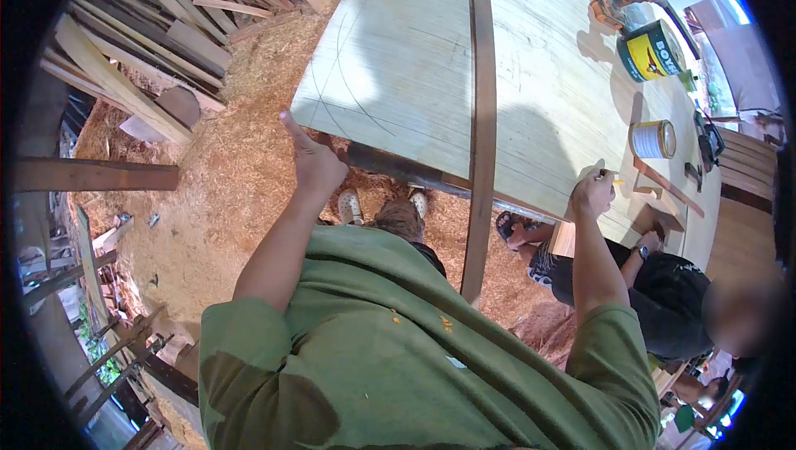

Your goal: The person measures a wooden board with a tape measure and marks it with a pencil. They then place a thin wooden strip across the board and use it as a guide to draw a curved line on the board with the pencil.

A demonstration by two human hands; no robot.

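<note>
At the near left corner of a wide pale wooden board [414, 60] is my left hand [319, 166]. Its thumb stretches out along the corner, while the other fingers are mostly hidden. Curved pencil lines cross the board near there. My right hand [592, 194] is closed at the board's near edge, further right. A thin yellow pencil [618, 182] sticks out from its fingers. Between my hands, a long dark wooden strip [482, 77] lies across the board and juts past its near edge toward me.
To the right stand an open tin [653, 140], a green-and-yellow can [651, 52], an orange tool [608, 11], a wooden stick [668, 187] and a black clamp-like tool [708, 142]. Beside me sits a person in black [672, 301]. Scrap timber [157, 36] and sawdust cover the floor.
</note>
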